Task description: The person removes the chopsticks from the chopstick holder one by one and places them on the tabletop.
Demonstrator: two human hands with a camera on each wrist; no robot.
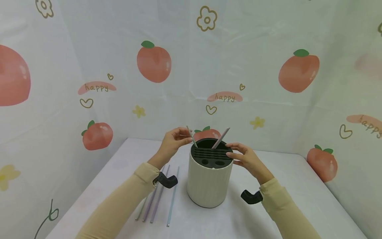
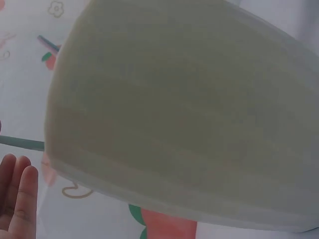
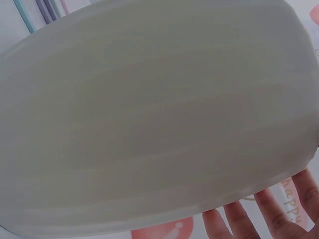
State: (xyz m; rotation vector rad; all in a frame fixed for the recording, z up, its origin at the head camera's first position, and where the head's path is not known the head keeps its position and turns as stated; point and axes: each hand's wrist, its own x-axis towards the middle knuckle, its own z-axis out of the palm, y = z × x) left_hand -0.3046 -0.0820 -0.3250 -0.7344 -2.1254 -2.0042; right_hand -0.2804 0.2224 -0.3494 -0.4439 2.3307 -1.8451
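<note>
A white ribbed cylindrical holder point(image 1: 209, 186) stands upright on the table, with a black slotted insert point(image 1: 212, 162) in its top. At the holder's far left rim, my left hand point(image 1: 173, 142) pinches a pale green straw point(image 1: 191, 136) whose lower end is down in the opening. The left wrist view shows the straw point(image 2: 22, 143) beside several extended fingers point(image 2: 26, 199); the pinch itself is mostly out of that frame. A pinkish straw point(image 1: 221, 137) leans inside the holder. My right hand point(image 1: 246, 157) rests its straight fingers on the holder's right rim and side.
Several loose straws lie left of the holder: purple ones point(image 1: 157, 202), a blue one point(image 1: 172, 202) and a greenish one point(image 1: 141, 209) partly behind the left sleeve. Under everything is a white tabletop point(image 1: 298, 192). A printed curtain point(image 1: 191, 59) hangs behind and at both sides.
</note>
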